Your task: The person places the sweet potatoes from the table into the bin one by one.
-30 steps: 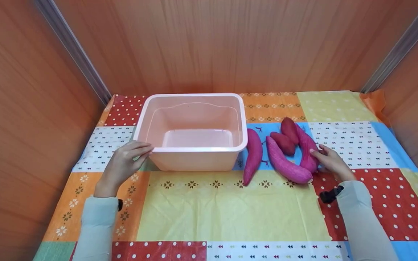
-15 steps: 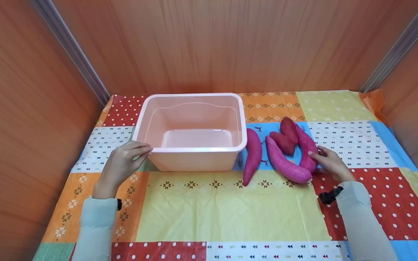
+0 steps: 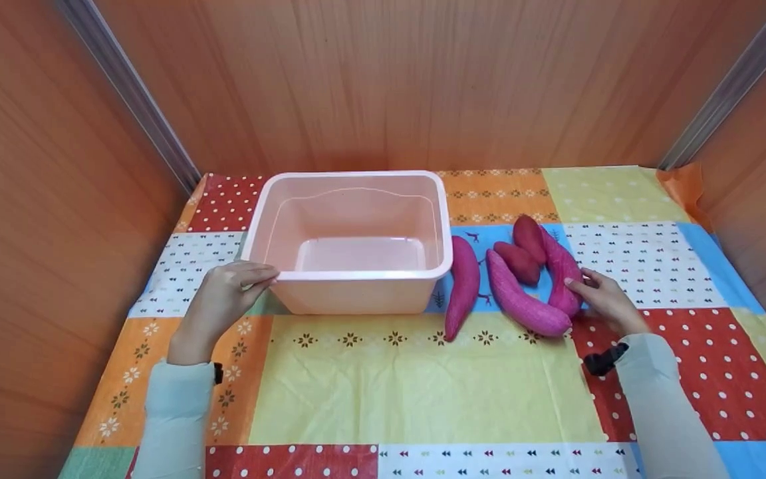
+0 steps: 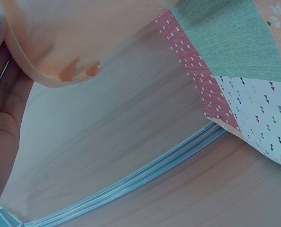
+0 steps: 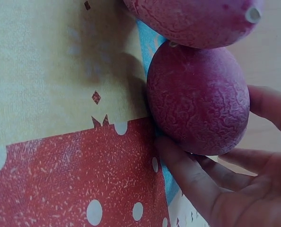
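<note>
At its near left corner, my left hand [image 3: 222, 299] pinches the rim of a pale pink plastic bin [image 3: 350, 294]; thumb and fingers also show on that rim in the left wrist view. To the bin's right lie three long curved magenta vegetables. My right hand [image 3: 612, 305] holds the rightmost magenta vegetable [image 3: 562, 266] near its thick end, with thumb and fingers on opposite sides in the right wrist view. Touching it is the middle magenta vegetable [image 3: 529, 307]. The third magenta vegetable [image 3: 465, 286] is against the bin's right side.
Between the curved pieces sit two smaller dark red oval vegetables, one nearer [image 3: 521, 265] and one farther [image 3: 529, 238]. A patchwork tablecloth [image 3: 423, 392] covers the table. Wood-grain panels [image 3: 383, 86] rise behind and at both sides. The bin's inside shows a bare floor.
My right hand's thumb and fingers have settled slightly closer on the rightmost magenta vegetable. The left hand and the bin have stayed in place.
</note>
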`<state>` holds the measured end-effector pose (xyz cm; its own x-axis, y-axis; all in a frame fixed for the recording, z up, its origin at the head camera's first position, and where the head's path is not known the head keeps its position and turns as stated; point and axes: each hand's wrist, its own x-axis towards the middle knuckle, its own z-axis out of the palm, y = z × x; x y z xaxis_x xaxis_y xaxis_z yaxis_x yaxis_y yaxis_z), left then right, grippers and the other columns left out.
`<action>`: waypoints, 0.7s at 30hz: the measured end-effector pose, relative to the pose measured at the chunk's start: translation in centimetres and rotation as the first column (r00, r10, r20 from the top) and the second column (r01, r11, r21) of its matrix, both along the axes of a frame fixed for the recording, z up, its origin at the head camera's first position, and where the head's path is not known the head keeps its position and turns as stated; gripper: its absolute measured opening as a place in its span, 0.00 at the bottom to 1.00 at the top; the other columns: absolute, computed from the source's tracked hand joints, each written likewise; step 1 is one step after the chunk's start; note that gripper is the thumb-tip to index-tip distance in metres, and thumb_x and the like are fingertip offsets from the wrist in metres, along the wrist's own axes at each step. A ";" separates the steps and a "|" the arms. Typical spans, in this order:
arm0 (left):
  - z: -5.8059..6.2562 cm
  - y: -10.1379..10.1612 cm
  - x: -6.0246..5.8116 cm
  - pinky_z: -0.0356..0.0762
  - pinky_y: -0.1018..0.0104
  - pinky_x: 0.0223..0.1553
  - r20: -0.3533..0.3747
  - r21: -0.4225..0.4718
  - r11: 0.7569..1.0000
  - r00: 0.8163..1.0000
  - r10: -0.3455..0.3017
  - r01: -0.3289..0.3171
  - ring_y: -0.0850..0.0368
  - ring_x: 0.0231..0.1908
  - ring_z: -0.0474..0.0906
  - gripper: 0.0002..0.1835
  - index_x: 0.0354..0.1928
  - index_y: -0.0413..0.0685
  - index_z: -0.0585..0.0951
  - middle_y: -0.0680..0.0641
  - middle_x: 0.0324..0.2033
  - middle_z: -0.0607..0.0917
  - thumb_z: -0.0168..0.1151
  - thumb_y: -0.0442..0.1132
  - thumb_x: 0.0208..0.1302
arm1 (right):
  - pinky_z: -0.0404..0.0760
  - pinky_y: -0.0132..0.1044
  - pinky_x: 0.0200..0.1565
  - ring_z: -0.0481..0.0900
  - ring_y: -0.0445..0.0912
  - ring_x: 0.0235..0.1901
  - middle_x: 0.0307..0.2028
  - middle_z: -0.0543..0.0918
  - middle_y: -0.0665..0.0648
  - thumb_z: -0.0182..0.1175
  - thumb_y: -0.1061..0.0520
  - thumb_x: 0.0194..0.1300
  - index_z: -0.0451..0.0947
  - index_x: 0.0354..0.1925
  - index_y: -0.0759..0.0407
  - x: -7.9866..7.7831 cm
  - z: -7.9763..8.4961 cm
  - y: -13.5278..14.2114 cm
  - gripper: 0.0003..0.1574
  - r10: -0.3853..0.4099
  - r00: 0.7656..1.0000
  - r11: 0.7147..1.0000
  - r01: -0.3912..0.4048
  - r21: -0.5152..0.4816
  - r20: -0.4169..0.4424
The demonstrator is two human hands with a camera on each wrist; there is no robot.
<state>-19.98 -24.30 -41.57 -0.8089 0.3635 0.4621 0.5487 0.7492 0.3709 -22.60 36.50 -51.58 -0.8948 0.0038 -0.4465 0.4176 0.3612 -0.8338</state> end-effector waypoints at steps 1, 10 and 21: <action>0.0 0.0 0.0 0.85 0.56 0.45 0.002 0.002 1.000 1.000 0.001 -0.001 0.47 0.44 0.85 0.12 0.43 0.44 0.87 0.43 0.40 0.89 0.70 0.31 0.55 | 0.68 0.54 0.64 0.52 0.62 0.72 0.75 0.44 0.70 0.50 0.36 0.70 0.31 0.75 0.59 0.0 0.0 0.0 0.56 -0.002 1.000 1.000 0.002 0.006 0.003; -0.2 0.1 0.1 0.84 0.55 0.46 0.004 0.011 1.000 1.000 0.014 -0.014 0.46 0.44 0.85 0.13 0.43 0.43 0.87 0.43 0.40 0.89 0.69 0.29 0.54 | 0.67 0.54 0.65 0.53 0.62 0.72 0.74 0.45 0.70 0.51 0.36 0.69 0.31 0.75 0.59 -0.1 0.1 -0.1 0.57 -0.020 1.000 1.000 0.019 0.018 0.019; -0.3 0.1 0.0 0.84 0.55 0.46 -0.006 0.018 1.000 1.000 0.009 -0.009 0.47 0.43 0.86 0.13 0.42 0.43 0.87 0.43 0.40 0.89 0.71 0.29 0.53 | 0.69 0.54 0.65 0.56 0.61 0.71 0.73 0.49 0.71 0.53 0.37 0.68 0.35 0.76 0.60 -0.1 0.1 -0.2 0.56 -0.076 0.997 0.997 0.075 0.034 0.015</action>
<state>-20.03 -24.24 -41.86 -0.8095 0.3478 0.4731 0.5440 0.7474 0.3814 -22.74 36.31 -51.53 -0.8839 0.0863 -0.4597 0.4584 0.3557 -0.8145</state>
